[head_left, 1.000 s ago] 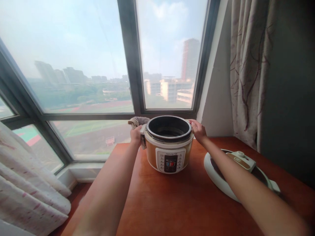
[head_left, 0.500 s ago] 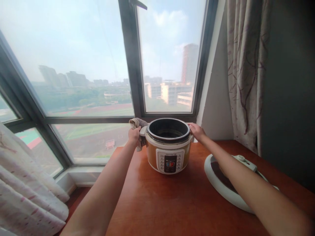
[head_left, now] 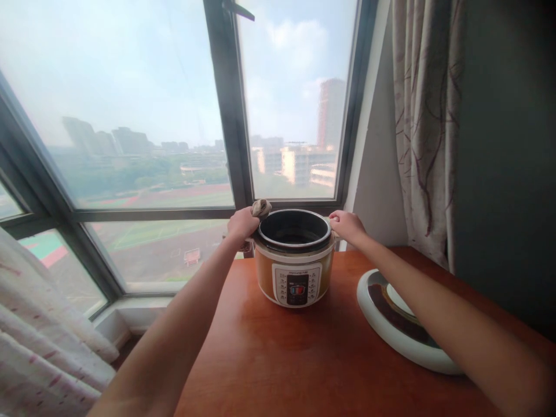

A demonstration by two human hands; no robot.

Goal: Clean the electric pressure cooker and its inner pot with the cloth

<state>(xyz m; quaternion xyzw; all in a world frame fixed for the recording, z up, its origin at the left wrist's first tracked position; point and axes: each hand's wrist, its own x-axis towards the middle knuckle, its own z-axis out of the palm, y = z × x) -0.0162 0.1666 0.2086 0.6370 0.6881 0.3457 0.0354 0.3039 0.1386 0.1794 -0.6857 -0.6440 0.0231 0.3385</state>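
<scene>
Two hands gripped the open cooker (head_left: 294, 263) at the worktop's (head_left: 313, 359) far edge: left hand (head_left: 241, 223) closed on a cloth (head_left: 261, 207) at the rim, right hand (head_left: 345, 225) clasped the opposite rim. That bunched cloth could have slipped, tipping the pot.

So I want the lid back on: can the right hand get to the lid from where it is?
Probably yes. The right hand grips the cooker rim, and the lid lies on the table just under that forearm, with nothing between them. It would have to let go first.
</scene>
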